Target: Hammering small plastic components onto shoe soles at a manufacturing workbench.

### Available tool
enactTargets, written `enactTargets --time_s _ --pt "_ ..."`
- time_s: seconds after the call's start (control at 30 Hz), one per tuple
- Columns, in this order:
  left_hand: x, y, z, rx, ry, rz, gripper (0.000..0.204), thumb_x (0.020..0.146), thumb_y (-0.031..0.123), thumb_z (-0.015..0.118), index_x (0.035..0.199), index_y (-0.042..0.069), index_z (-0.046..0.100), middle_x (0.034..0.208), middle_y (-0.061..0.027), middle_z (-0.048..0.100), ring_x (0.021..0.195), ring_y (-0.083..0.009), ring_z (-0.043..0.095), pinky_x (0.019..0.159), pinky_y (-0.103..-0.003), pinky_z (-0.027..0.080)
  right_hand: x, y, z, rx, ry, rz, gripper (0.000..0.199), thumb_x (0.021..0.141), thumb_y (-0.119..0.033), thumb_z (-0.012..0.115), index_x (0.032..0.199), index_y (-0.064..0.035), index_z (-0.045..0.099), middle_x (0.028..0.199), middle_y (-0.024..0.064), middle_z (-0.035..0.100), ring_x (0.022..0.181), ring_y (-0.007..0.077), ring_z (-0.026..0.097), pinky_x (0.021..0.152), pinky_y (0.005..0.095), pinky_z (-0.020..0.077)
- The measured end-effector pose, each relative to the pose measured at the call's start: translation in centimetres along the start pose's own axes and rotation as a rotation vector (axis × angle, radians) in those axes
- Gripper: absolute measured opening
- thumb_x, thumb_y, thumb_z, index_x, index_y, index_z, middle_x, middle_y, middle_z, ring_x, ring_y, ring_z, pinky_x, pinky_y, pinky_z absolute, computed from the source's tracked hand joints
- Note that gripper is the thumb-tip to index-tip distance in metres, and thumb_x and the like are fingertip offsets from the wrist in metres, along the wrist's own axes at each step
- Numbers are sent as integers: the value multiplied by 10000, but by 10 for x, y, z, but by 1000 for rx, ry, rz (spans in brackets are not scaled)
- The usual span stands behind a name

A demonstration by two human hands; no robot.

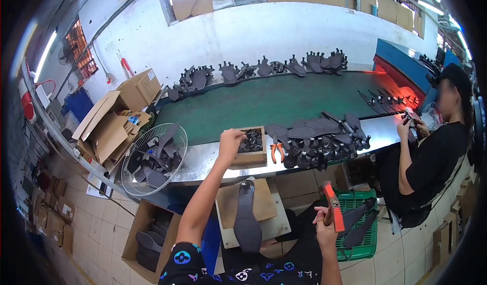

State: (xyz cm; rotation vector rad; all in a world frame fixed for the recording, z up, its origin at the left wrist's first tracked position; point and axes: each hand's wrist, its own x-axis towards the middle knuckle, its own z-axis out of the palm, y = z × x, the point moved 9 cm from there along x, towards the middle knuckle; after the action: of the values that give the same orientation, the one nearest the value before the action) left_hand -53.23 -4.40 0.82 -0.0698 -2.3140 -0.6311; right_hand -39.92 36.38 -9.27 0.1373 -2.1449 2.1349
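My left hand (233, 142) reaches to the left side of a wooden box (249, 158) of small dark parts (252, 141). Its fingers are bent together at the parts; what they pinch is hidden. In my right hand (325, 227) is a hammer (332, 207) with an orange-red head, held upright by its handle. Between my arms a dark grey shoe sole (247, 224) lies lengthwise, its narrow heel end pointing away from me. Beneath it are a brown sheet (264, 200) and a pale board (282, 221); neither hand touches the sole.
Orange-handled pliers (276, 152) lie right of the box, beside a heap of soles (317, 133). A green conveyor belt (243, 101) runs behind. Left are a wire basket (130, 174) and a carton of soles (131, 229); right, a green crate (373, 234) and a seated person (431, 158).
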Motion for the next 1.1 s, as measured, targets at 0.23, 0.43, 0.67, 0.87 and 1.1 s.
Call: enactTargets --time_s 0.23,0.43,0.67,0.87,1.1 --pt "-97 121 -33 -1073 -108 -732 219 958 143 644 1037 -49 714 865 -106 721 705 -137 667 575 -238 492 20 -55 54 147 -268 -148 239 991 -216 633 1159 -48 656 847 11 637 562 19 440 486 185 338" --pt "-162 188 -55 -1522 -184 -831 137 938 96 684 999 -24 709 872 -92 709 702 -118 640 558 -236 482 2 -123 107 294 -539 -60 316 936 -214 706 1146 19 669 1012 86 715 586 25 514 471 172 405" --pt "-179 156 -68 -784 -177 -611 258 869 131 756 1048 -47 700 996 -130 698 829 -198 667 724 -301 534 3 -118 130 35 -571 -144 227 888 -51 719 1095 40 706 928 84 745 662 37 566 554 193 441" --pt "-165 41 -31 -376 -52 -333 440 824 183 782 1208 11 653 1124 -173 698 1048 -323 667 933 -374 497 43 -82 174 -56 -557 -242 195 863 -62 749 1040 16 719 881 73 750 826 88 682 731 273 547" --pt "-183 47 -26 -521 -24 -385 246 789 105 798 1011 18 741 913 -91 736 782 -149 681 717 -289 528 61 -38 217 -35 -723 -73 254 874 -79 731 1087 57 700 950 77 736 883 108 665 813 275 525"
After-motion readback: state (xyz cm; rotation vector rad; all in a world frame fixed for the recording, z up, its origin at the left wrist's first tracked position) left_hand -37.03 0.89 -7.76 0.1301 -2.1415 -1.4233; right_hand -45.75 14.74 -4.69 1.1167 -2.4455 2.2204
